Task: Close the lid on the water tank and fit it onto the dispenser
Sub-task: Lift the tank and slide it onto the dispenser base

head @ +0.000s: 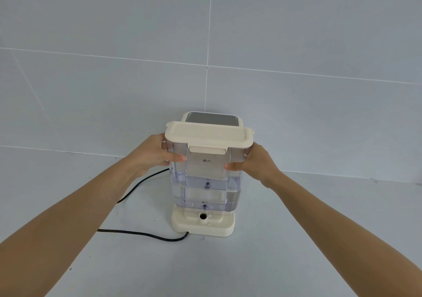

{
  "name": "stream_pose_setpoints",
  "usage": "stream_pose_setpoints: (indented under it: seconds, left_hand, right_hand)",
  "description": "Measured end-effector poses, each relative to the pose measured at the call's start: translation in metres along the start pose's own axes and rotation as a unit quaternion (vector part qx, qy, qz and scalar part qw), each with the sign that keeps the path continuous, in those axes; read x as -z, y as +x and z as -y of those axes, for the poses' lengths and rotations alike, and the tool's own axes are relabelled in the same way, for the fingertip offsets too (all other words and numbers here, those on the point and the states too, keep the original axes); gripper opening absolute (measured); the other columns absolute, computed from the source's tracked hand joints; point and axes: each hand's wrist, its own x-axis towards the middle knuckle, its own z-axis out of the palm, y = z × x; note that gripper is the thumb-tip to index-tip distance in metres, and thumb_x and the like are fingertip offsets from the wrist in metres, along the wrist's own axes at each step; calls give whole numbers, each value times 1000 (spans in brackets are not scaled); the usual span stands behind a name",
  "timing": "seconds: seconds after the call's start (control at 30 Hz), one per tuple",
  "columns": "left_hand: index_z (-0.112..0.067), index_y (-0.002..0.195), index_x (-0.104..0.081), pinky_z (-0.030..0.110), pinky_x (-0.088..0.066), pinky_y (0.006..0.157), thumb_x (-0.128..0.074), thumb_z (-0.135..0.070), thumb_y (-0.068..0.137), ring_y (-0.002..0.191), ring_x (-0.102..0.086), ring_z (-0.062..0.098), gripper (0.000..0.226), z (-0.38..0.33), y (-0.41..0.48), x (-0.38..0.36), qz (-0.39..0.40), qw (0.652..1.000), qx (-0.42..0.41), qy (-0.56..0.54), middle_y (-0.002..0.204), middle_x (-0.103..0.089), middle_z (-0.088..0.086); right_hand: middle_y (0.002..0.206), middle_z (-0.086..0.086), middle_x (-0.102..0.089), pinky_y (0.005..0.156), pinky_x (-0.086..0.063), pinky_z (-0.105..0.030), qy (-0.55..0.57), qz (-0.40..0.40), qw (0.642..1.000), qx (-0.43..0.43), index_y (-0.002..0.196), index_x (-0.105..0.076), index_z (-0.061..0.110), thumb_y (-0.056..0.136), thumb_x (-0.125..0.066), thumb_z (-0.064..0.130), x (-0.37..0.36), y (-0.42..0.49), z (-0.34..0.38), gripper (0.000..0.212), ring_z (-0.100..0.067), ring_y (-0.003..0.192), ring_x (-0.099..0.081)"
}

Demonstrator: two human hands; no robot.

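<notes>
A clear water tank [205,189], partly filled with water, stands upright just above the cream base of the dispenser [203,224]. Its cream lid [209,134] lies flat and closed on top, front latch down. My left hand [155,154] grips the tank's upper left side and my right hand [253,163] grips the upper right side, thumbs on the front face. The dispenser's grey top panel [212,118] shows behind the lid. A round inlet hole [202,216] in the base is visible below the tank's front edge.
A black power cord [146,235] runs from the base's front left corner across the white counter [228,269] and loops back behind my left forearm. A grey tiled wall [205,45] stands close behind the dispenser.
</notes>
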Motion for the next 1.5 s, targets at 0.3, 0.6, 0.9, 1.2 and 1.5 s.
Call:
stream_pose_setpoints:
  seconds: [0.3,0.6,0.9,1.2,1.5]
  left_hand:
    - [-29,95,-59,28,-49,73,-76,-2,66,97,-50,19,42,7,-1,1,17,1000,-6,1,106,-51,8]
    - [-21,106,-56,28,-47,73,-71,3,70,93,-50,19,46,11,-7,-5,9,1000,-10,-7,96,-56,2]
    - [-22,116,-52,22,-46,64,-71,1,71,69,-51,12,54,19,-9,-12,11,1000,-9,7,89,-53,-14]
    - [-16,125,-51,16,-44,66,-73,-3,70,86,-49,17,60,29,-10,-14,5,998,-31,47,109,-58,-1]
    - [-13,129,-48,28,-37,91,-74,-5,70,106,-49,19,65,37,-11,-15,-1,997,-39,61,110,-58,-1]
  right_hand:
    - [102,5,-54,73,-37,-23,1,2,1000,-2,121,-50,11,60,-82,19,-2,-4,0,69,-16,96,-49]
    - [113,3,-60,82,-39,-26,7,-1,1000,-1,122,-50,14,59,-82,17,-9,-4,-9,71,-17,106,-54]
    - [124,2,-60,85,-41,-26,-4,-9,1000,-4,126,-47,17,59,-82,22,-18,-5,-23,77,-20,114,-54]
    - [128,2,-58,88,-40,-25,-7,-12,1000,-10,131,-42,17,61,-82,22,-23,-9,-30,81,-20,119,-51]
    - [132,2,-55,87,-37,-24,-20,-8,1000,-11,134,-38,18,64,-80,21,-26,-10,-36,83,-20,122,-49]
